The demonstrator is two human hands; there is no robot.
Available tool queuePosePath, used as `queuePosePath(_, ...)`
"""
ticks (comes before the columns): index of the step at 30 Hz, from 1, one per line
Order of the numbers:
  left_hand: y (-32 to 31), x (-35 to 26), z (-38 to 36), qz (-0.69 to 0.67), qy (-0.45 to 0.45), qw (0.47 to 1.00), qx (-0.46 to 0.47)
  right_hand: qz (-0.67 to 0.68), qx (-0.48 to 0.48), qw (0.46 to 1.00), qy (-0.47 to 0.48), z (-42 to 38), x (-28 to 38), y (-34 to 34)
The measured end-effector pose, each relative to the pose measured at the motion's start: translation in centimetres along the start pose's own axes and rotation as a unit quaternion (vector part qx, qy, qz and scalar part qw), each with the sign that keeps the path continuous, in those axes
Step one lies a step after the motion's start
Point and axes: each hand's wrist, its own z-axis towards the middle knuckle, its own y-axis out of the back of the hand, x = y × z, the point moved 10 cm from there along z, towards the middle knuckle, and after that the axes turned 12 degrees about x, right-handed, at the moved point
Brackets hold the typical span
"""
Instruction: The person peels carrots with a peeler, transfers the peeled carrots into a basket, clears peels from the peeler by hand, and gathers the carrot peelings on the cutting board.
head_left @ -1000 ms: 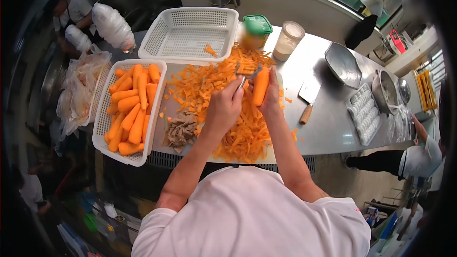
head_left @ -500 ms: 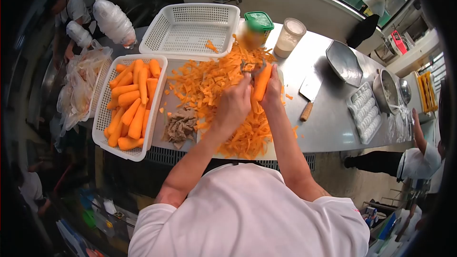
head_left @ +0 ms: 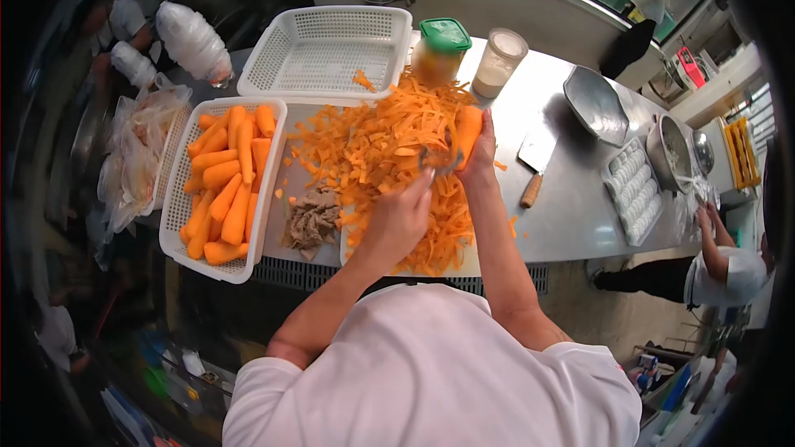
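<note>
Over a large heap of orange carrot peelings (head_left: 364,141), my right hand (head_left: 482,149) is wrapped round a thick carrot (head_left: 468,134). My left hand (head_left: 402,219) is closed on a peeler (head_left: 439,159), whose head is beside the carrot's lower end and partly blurred. Peelings lie under and around both hands, partly covering a white board (head_left: 468,261). Left of the heap, a white basket (head_left: 171,215) holds several peeled carrots (head_left: 219,174). Between basket and heap sits a crumpled brown cloth-like lump (head_left: 313,219).
Behind the heap stand a white basket (head_left: 397,50), a green-lidded tub (head_left: 443,37) and a clear container (head_left: 499,62). To the right are a broad blade (head_left: 538,149), a dark tray (head_left: 596,103), a white tray (head_left: 633,190) and a metal bowl (head_left: 669,149). Other people stand at both sides.
The peeler has moved down along the carrot with my left hand. My right hand and the carrot have shifted slightly right. The person at the right has moved their arms.
</note>
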Motion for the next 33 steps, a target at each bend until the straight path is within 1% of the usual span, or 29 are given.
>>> queuePosePath(1, 0.4, 0.3, -0.6, -0.001, -0.003, 1.0, 0.006, 0.001, -0.004, 1.0, 0.005, 1.0, 0.2, 1.9)
queuePosePath(3, 0.0, 1.2, -1.6, -0.029, 0.018, 0.998, 0.052, -0.042, 0.035, 0.998, 0.025, 3.3, 0.6, 6.1)
queuePosePath(4, 1.4, 0.3, -0.6, -0.045, 0.039, 0.998, 0.028, -0.085, 0.045, 0.995, 0.013, 2.5, 0.5, 5.2)
queuePosePath(5, 1.8, 0.3, 1.4, -0.045, 0.041, 0.998, 0.022, -0.086, 0.049, 0.995, 0.01, 1.9, 0.1, 4.0)
queuePosePath(7, 3.8, -0.9, 3.9, -0.04, -0.02, 0.997, -0.07, -0.146, 0.022, 0.989, 0.003, 0.9, -0.8, 3.2)
queuePosePath(8, 3.0, -0.6, 4.0, -0.04, -0.017, 0.996, -0.074, -0.148, 0.025, 0.989, 0.0, 1.0, -1.3, 2.8)
queuePosePath(10, 1.5, -1.4, 4.3, 0.033, -0.048, 0.996, -0.063, -0.105, 0.025, 0.994, 0.017, 1.4, -1.5, 2.4)
queuePosePath(11, 1.3, -1.1, 2.9, 0.035, -0.051, 0.996, -0.06, -0.101, 0.025, 0.994, 0.02, 1.6, -1.3, 2.4)
queuePosePath(13, 0.1, -0.7, -0.8, 0.009, -0.022, 0.999, 0.03, -0.061, -0.015, 0.997, 0.044, 1.7, 0.3, 3.8)
queuePosePath(14, 0.4, -0.7, -0.7, 0.009, -0.025, 0.999, 0.034, -0.06, -0.018, 0.997, 0.049, 2.2, 0.9, 4.7)
queuePosePath(16, 0.1, 0.3, -1.3, -0.022, 0.023, 0.997, 0.067, -0.085, 0.075, 0.993, 0.041, 2.6, 0.9, 4.2)
queuePosePath(17, 0.4, 0.3, -0.1, -0.023, 0.025, 0.997, 0.063, -0.086, 0.077, 0.993, 0.037, 2.6, 0.6, 4.6)
queuePosePath(19, 3.8, -1.0, 3.3, -0.045, -0.03, 0.995, -0.082, -0.092, 0.07, 0.993, -0.011, 1.8, -0.8, 3.4)
queuePosePath(20, 3.2, -0.8, 3.8, -0.045, -0.028, 0.995, -0.088, -0.129, 0.068, 0.989, -0.004, 1.6, -1.2, 3.0)
queuePosePath(21, 2.4, -1.0, 4.2, -0.012, -0.036, 0.995, -0.088, -0.13, 0.072, 0.989, -0.007, 1.6, -1.5, 2.5)
queuePosePath(22, 1.9, -1.1, 4.4, 0.022, -0.043, 0.995, -0.088, -0.079, 0.067, 0.995, -0.008, 1.6, -1.7, 2.2)
queuePosePath(23, 1.7, -0.6, 3.1, 0.025, -0.044, 0.995, -0.089, -0.026, 0.062, 0.998, -0.005, 1.7, -1.7, 1.9)
queuePosePath(25, -0.1, 0.4, -0.2, -0.004, 0.04, 0.998, 0.043, -0.031, 0.048, 0.998, 0.007, 2.4, -1.2, 3.4)
queuePosePath(26, 0.5, 0.5, -0.3, -0.005, 0.038, 0.998, 0.049, -0.039, 0.032, 0.999, 0.013, 2.8, -0.8, 4.7)
queuePosePath(27, 0.9, 0.3, -0.6, -0.019, 0.017, 0.998, 0.055, -0.049, 0.015, 0.999, 0.016, 2.6, -0.6, 5.6)
queuePosePath(28, 1.1, -0.2, -1.0, -0.034, -0.001, 0.998, 0.057, -0.123, 0.047, 0.991, 0.023, 2.7, -0.2, 5.1)
queuePosePath(29, 1.4, -0.4, 0.0, -0.035, 0.0, 0.998, 0.054, -0.124, 0.05, 0.991, 0.021, 2.5, -0.6, 5.2)
queuePosePath(31, 4.3, -1.3, 3.1, -0.035, 0.001, 0.998, -0.061, -0.148, 0.005, 0.989, -0.004, 1.3, -1.6, 4.7)
queuePosePath(32, 3.6, -0.8, 3.7, -0.036, 0.003, 0.997, -0.067, -0.151, 0.009, 0.988, -0.009, 1.4, -2.0, 4.4)
queuePosePath(33, 2.2, -0.1, 4.3, -0.004, -0.011, 0.998, -0.068, -0.116, 0.029, 0.993, -0.001, 1.8, -2.4, 4.1)
